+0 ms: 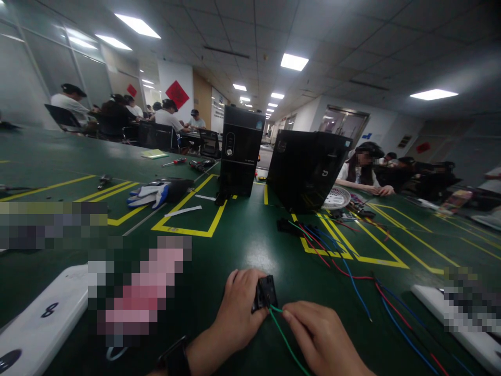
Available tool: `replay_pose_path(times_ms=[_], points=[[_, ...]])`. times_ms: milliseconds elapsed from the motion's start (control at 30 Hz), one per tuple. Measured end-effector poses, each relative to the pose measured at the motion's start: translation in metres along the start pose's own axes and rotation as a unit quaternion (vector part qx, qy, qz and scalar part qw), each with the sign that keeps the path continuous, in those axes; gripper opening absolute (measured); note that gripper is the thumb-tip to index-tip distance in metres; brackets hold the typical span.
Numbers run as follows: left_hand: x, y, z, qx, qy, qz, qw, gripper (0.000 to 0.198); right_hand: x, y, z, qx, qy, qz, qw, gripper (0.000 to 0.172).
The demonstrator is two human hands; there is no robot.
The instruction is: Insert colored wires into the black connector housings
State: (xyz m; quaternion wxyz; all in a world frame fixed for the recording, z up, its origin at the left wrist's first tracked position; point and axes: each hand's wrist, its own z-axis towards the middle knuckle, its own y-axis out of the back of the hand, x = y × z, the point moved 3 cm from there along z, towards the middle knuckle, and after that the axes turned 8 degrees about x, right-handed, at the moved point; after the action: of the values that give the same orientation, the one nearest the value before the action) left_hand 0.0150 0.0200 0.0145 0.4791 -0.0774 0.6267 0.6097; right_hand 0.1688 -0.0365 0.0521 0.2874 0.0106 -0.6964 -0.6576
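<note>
My left hand [243,305] is closed around a small black block-shaped part [268,290], just above the green table. A green wire [285,339] comes out of the near side of that part and hangs down towards me. Just right of it, my right hand [319,329] pinches a short green length beside the black part, thumb and forefinger together. Whether this length belongs to the same wire I cannot tell. The face of the black part under my left fingers is hidden.
Red and blue wires [352,282] trail over the table [219,261] to my right. Two black computer cases [242,156] stand ahead. Gloves [151,194] lie front left, a white numbered case [58,308] near left. A person [364,167] sits across at the right.
</note>
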Motion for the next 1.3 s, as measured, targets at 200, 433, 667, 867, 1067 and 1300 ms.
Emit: replay_pose_path(times_ms=[200, 433, 667, 867, 1067, 1300], points=[[0.001, -0.001, 0.000, 0.000, -0.009, -0.003, 1.000, 0.043, 0.003, -0.001, 0.000, 0.043, 0.050, -0.059, 0.996, 0.028], [0.003, -0.001, 0.001, -0.006, -0.010, 0.000, 1.000, 0.041, -0.004, 0.011, -0.003, 0.061, 0.013, -0.105, 0.993, 0.024], [0.002, -0.003, 0.000, -0.012, -0.016, -0.001, 1.000, 0.044, 0.001, 0.004, 0.000, -0.003, 0.033, -0.053, 0.998, 0.025], [0.002, -0.002, 0.001, -0.012, -0.010, 0.001, 1.000, 0.038, 0.006, 0.005, 0.000, 0.018, 0.099, -0.124, 0.987, 0.025], [0.002, -0.001, 0.001, -0.017, -0.011, -0.002, 1.000, 0.039, 0.001, 0.014, -0.002, 0.029, 0.043, -0.138, 0.989, 0.022], [0.001, 0.000, 0.000, -0.014, -0.018, 0.002, 1.000, 0.040, -0.013, 0.041, -0.019, -0.324, 0.037, -0.032, 0.945, 0.017]])
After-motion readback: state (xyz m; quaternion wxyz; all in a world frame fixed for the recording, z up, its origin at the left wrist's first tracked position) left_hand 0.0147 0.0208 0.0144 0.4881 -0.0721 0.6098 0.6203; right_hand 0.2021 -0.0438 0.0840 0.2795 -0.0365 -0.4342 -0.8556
